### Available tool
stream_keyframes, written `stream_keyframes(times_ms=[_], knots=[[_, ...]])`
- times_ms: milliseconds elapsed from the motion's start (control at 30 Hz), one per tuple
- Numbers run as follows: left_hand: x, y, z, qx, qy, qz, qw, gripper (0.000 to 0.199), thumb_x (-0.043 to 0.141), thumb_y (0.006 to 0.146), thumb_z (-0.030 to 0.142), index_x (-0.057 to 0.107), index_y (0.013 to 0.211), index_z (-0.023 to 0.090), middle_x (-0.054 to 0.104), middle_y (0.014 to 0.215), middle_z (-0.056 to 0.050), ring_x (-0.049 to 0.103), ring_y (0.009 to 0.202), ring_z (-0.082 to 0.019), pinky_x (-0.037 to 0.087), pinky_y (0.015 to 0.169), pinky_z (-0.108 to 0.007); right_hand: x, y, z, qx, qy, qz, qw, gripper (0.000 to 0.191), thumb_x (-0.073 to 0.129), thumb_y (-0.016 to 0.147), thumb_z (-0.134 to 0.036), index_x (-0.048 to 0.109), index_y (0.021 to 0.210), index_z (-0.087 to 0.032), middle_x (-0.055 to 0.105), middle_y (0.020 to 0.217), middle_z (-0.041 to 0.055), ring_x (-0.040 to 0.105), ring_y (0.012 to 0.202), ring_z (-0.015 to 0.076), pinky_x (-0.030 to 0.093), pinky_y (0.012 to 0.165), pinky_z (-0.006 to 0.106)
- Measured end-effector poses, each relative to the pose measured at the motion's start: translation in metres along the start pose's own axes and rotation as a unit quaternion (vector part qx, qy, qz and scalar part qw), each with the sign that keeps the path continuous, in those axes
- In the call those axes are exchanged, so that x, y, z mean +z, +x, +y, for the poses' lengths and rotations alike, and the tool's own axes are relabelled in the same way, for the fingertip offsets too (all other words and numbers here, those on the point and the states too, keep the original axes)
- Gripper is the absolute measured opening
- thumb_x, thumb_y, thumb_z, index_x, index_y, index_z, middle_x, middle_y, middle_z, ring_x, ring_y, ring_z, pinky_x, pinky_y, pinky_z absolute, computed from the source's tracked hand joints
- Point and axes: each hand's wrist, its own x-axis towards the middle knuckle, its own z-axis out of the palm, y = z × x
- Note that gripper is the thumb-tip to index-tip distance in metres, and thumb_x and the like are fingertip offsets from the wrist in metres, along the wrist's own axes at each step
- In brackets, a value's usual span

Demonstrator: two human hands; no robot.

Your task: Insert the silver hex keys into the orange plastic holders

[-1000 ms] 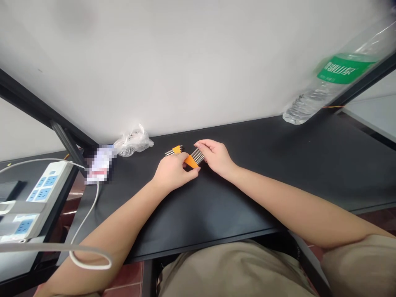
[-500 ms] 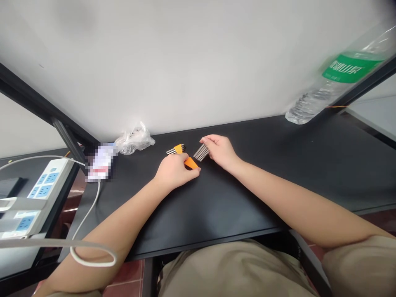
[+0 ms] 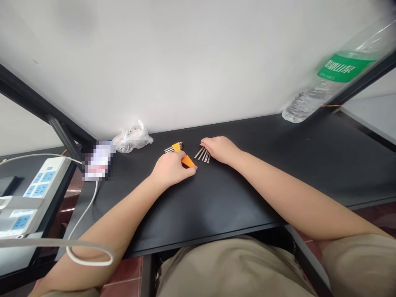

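Observation:
My left hand [image 3: 168,168] is closed around an orange plastic holder [image 3: 188,161], its thumb and fingers on the lower end. Above the knuckles, a second orange section [image 3: 177,147] carries several thin silver hex keys with dark ends; whether both sections are one piece is hidden by the hand. To the right, my right hand [image 3: 221,148] is closed over a bundle of several slim metal rods [image 3: 202,154]. Their free ends fan out downward and to the left, close to the black tabletop. The gripped ends lie hidden under the fingers.
A crumpled clear plastic bag [image 3: 132,138] lies by the wall. Left of it is a blurred-out item [image 3: 99,161] beside a white cable [image 3: 89,206]. A white power strip [image 3: 41,185] sits further left. A large green-labelled bottle [image 3: 337,74] stands at back right.
The rods in my right hand have spread from a tight bundle into a fan, and that hand has turned lower over them. My left hand keeps its hold on the orange holder.

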Motion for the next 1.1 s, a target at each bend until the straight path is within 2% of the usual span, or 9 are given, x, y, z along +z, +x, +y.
stream_keyframes(times_ms=[200,367,567,700,800,900,1000,1033,1100], knots=[[-0.001,0.0,0.001,-0.004,0.005,-0.001,1.0,0.036,0.07,0.076,0.057,0.057,0.07,0.023,0.065,0.067,-0.001,0.062,0.066,-0.021,0.041,0.058,-0.032,-0.002,-0.002,-0.001,-0.003,-0.041,-0.014,0.999,0.034,0.035,0.112,-0.04,0.064,0.112,-0.023,0.076,0.093,0.0057,0.065,0.075,0.0215,0.028,0.062,0.031],[0.001,0.0,-0.002,0.0,-0.002,0.007,1.0,0.038,0.071,0.075,0.058,0.055,0.069,0.024,0.064,0.066,-0.001,0.062,0.065,-0.021,0.04,0.056,-0.031,-0.001,-0.003,0.003,0.003,-0.01,0.009,1.0,0.028,0.04,0.11,-0.037,0.065,0.116,-0.024,0.076,0.103,0.0073,0.067,0.086,0.0224,0.033,0.065,0.031],[0.002,0.0,-0.004,0.013,-0.012,0.017,1.0,0.038,0.073,0.075,0.056,0.054,0.067,0.024,0.062,0.064,-0.001,0.059,0.063,-0.021,0.038,0.054,-0.031,0.003,-0.003,0.015,0.01,0.084,0.052,0.995,0.023,0.051,0.104,-0.032,0.072,0.109,-0.023,0.075,0.112,0.0088,0.067,0.093,0.0233,0.043,0.076,0.033],[0.002,0.001,-0.003,0.021,-0.013,0.022,0.999,0.036,0.072,0.077,0.054,0.055,0.067,0.024,0.061,0.063,0.0,0.057,0.061,-0.019,0.038,0.055,-0.03,0.002,-0.002,0.016,0.048,0.212,0.111,0.97,0.02,0.058,0.099,-0.029,0.076,0.096,-0.021,0.076,0.097,0.006,0.066,0.087,0.0216,0.047,0.08,0.034],[0.0,0.001,-0.003,0.031,-0.016,0.026,0.999,0.032,0.07,0.08,0.051,0.058,0.07,0.024,0.062,0.065,0.001,0.058,0.061,-0.018,0.04,0.057,-0.03,-0.002,-0.002,0.017,0.17,0.375,0.147,0.899,0.016,0.068,0.092,-0.033,0.076,0.088,-0.02,0.07,0.078,0.0035,0.061,0.068,0.0174,0.047,0.066,0.032],[-0.001,0.002,-0.004,0.047,-0.021,0.032,0.998,0.027,0.068,0.082,0.048,0.061,0.075,0.023,0.065,0.069,0.001,0.059,0.064,-0.017,0.043,0.061,-0.03,-0.011,-0.005,0.021,0.252,0.597,0.111,0.753,0.014,0.076,0.086,-0.031,0.075,0.089,-0.017,0.064,0.072,0.0022,0.053,0.058,0.012,0.042,0.052,0.026],[-0.002,0.001,-0.004,0.063,-0.037,0.035,0.997,0.023,0.067,0.083,0.045,0.063,0.081,0.023,0.069,0.077,0.001,0.061,0.067,-0.016,0.045,0.064,-0.029,-0.024,-0.009,0.021,0.237,0.76,0.044,0.604,0.021,0.085,0.08,-0.026,0.076,0.095,-0.016,0.065,0.078,0.0031,0.058,0.066,0.0106,0.049,0.054,0.022],[-0.003,0.001,-0.004,0.066,-0.043,0.035,0.996,0.022,0.067,0.083,0.045,0.064,0.084,0.023,0.07,0.079,0.001,0.062,0.068,-0.016,0.046,0.064,-0.029,-0.029,-0.011,0.019,0.223,0.79,0.028,0.571,0.023,0.087,0.079,-0.025,0.076,0.096,-0.016,0.065,0.078,0.0027,0.059,0.067,0.0102,0.051,0.056,0.021],[-0.003,0.001,-0.004,0.069,-0.053,0.032,0.996,0.023,0.067,0.083,0.044,0.066,0.092,0.023,0.07,0.079,0.001,0.063,0.068,-0.016,0.046,0.065,-0.028,-0.039,-0.014,0.012,0.189,0.824,0.004,0.533,0.023,0.087,0.079,-0.025,0.075,0.097,-0.017,0.064,0.076,0.0009,0.057,0.064,0.009,0.052,0.056,0.02]])
